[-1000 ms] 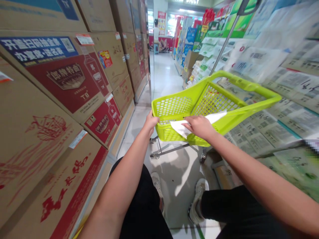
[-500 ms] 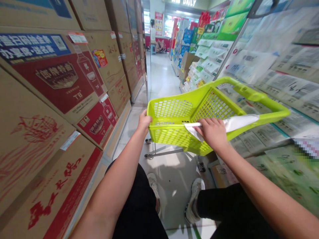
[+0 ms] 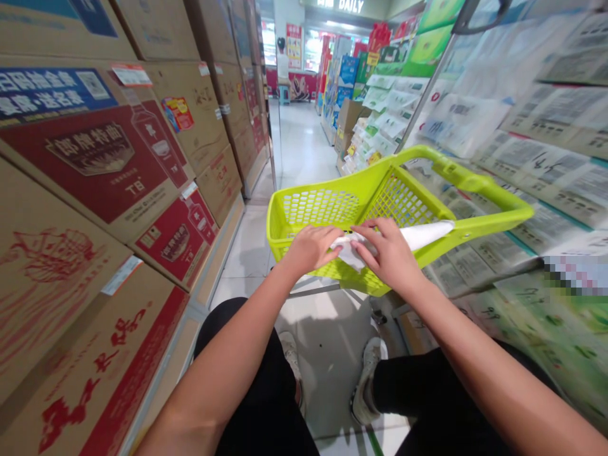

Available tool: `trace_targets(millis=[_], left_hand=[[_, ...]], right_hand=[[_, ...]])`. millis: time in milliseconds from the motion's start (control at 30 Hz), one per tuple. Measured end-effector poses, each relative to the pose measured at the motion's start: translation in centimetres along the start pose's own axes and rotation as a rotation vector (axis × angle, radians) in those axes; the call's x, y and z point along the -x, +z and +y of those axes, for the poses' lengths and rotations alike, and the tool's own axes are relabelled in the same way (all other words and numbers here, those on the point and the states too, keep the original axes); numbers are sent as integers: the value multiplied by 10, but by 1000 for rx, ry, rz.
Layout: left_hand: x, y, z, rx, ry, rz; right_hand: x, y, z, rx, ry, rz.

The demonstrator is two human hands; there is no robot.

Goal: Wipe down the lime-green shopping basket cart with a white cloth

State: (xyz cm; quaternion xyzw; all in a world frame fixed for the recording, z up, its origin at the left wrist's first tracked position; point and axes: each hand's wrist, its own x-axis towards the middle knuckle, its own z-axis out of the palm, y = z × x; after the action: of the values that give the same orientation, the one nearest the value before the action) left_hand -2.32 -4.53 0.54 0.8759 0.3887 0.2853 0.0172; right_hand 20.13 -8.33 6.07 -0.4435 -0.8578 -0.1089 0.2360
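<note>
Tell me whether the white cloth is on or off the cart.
On: the cloth lies along the near rim of the cart, partly under the right hand.

A supermarket aisle (image 3: 308,142) stretches ahead, shown by a lime-green shopping cart (image 3: 368,193), stacked printed cartons (image 3: 78,168) bearing white-and-orange labels (image 3: 132,75) on the left, plastic-wrapped packs (image 3: 565,117) with handwritten numbers (image 3: 544,161) on the right, and a lit overhead sign (image 3: 350,6) reading "DAILY" beyond.

Smooth, lightly glossy plastic cart (image 3: 439,250), soft matt cloth (image 3: 425,236), dull cardboard cartons (image 3: 95,158)
</note>
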Motion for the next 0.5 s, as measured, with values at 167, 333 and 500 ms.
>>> trace_targets(millis=[167, 333, 500], left_hand=[[3, -2, -13, -31, -42, -1], [6, -6, -13, -56, -72, 23], [6, -7, -8, -61, -114, 29]], right_hand=[[33, -28, 40, -23, 492, 38], [63, -17, 87, -409, 891, -231], [51, 0, 77, -655, 846, 118]])
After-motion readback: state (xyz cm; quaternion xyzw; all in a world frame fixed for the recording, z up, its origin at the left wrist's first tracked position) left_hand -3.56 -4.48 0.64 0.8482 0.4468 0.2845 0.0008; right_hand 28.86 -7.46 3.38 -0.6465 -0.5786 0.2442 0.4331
